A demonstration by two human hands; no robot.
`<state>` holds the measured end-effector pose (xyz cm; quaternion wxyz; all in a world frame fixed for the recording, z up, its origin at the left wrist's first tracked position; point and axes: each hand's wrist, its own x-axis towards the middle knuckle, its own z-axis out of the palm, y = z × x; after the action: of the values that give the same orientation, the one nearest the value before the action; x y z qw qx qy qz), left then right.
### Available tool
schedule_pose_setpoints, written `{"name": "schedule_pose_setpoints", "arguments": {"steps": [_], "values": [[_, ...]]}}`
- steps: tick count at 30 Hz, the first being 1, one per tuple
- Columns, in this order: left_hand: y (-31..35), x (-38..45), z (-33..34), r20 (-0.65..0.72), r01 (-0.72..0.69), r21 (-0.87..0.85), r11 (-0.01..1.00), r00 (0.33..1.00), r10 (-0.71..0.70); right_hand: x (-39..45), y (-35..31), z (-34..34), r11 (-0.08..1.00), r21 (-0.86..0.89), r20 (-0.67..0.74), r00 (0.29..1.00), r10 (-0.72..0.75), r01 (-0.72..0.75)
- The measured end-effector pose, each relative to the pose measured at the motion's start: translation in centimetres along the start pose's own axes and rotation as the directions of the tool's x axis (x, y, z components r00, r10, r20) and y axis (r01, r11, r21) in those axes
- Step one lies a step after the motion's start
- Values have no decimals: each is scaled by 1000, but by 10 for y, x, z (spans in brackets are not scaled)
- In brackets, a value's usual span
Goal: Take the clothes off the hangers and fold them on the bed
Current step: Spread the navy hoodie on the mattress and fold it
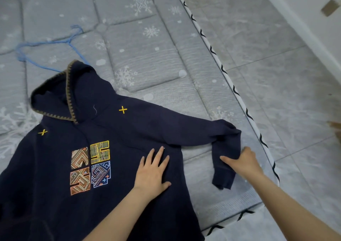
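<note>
Where it lies front side up on the bed (147, 59), a navy hoodie (55, 176) fills the lower left of the view. Its hood (55, 96), edged with brown zigzag stitching, points away from the person. On the chest sit 4 embroidered square patches (90, 167) in orange, yellow and blue, and 2 small yellow crosses mark the shoulders. One sleeve (212, 135) stretches out toward the mattress edge, then bends at the elbow so the cuff (222, 179) hangs back toward the person.

The left hand (153, 172) rests flat on the hoodie's body beside the patches, fingers straight and spread, palm down, holding nothing. The right hand (243, 163) grips the bent sleeve just above the cuff, thumb lying across the cloth and fingers curled behind it. Both forearms are bare.

Beyond the hood, a thin blue wire hanger (46, 45) lies flat on the bed, its lower end tucked under the hood's tip. The bed has a grey quilted cover printed with white snowflakes, and a white piped border with black chevron marks runs along its edge. To the right is a grey tiled floor (276, 56), with a white wall at the upper right corner.
</note>
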<state>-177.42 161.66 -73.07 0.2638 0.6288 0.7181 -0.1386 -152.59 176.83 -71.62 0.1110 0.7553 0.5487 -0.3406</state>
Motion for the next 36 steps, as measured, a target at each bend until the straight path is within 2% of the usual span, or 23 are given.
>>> {"name": "schedule_pose_setpoints", "arguments": {"steps": [3, 6, 11, 15, 18, 20, 23, 24, 26, 27, 31, 34, 36], "values": [[2, 6, 1, 26, 6, 35, 999, 1000, -7, 1, 7, 12, 999, 5, 5, 999, -50, 50], [3, 9, -2, 21, 8, 52, 999, 1000, -9, 2, 5, 16, 982, 163, 19, 995, -96, 92], [9, 20, -18, -250, -6, -38, 999, 968, -4, 8, 7, -1, 927, 361, 66, 989, -133, 101], [25, 34, -39, -336, -8, -128, 992, 941, -36, 13, 14, -30, 845, 535, 98, 994, -56, -6], [36, 40, -48, -329, -19, -134, 991, 944, -27, 21, 27, -57, 731, 665, 165, 985, 57, -154], [42, 44, -52, -274, -22, -97, 995, 962, -6, 22, 43, -75, 688, 702, 210, 976, 49, -186], [46, 50, -57, -222, -27, -74, 997, 975, 10, 19, 67, -101, 640, 750, 171, 984, 51, -164], [46, 52, -58, -204, -26, -73, 997, 979, 11, 21, 72, -104, 703, 697, 129, 989, 66, -138], [49, 55, -60, -147, -33, -46, 998, 989, 26, 27, 86, -103, 921, 383, 25, 998, 63, -68], [50, 56, -60, -127, -39, -29, 999, 991, 35, 31, 94, -98, 966, 251, -32, 996, 80, -69], [54, 58, -51, -195, -102, -23, 995, 976, 95, 28, 113, -77, 990, 127, -143, 987, 79, -60], [59, 60, -45, -254, -186, 26, 982, 949, 186, 20, 107, -63, 995, 50, -184, 980, -79, 89], [60, 62, -42, -256, -205, 62, 977, 942, 214, 14, 100, -54, 979, 1, -150, 968, -200, 203]]}}
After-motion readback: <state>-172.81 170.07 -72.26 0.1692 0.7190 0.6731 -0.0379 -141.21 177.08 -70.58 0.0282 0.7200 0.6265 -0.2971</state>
